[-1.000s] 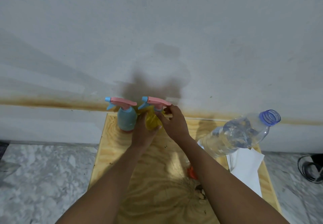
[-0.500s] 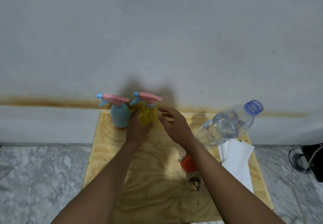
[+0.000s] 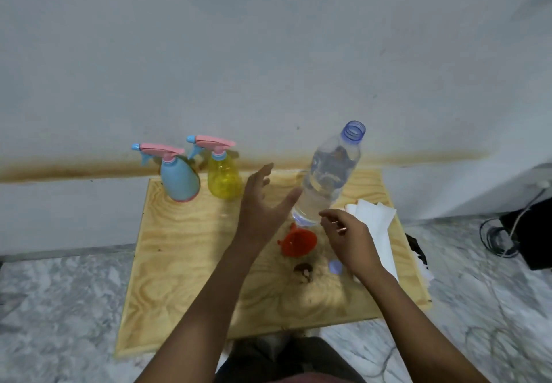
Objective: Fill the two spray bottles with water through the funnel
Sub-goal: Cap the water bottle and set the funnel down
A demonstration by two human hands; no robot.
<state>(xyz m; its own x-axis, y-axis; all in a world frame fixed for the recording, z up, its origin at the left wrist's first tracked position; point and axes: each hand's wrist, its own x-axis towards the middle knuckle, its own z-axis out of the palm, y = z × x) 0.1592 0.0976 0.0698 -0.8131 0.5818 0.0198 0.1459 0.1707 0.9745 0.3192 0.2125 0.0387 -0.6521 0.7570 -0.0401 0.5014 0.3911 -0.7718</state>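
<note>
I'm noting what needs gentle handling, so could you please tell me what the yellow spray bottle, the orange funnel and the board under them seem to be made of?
The yellow spray bottle looks like translucent, glossy plastic: light passes through its body. The orange funnel seems to be opaque, smooth moulded plastic. The board appears to be unfinished plywood, judging by its pale swirling grain and matte surface.
</note>
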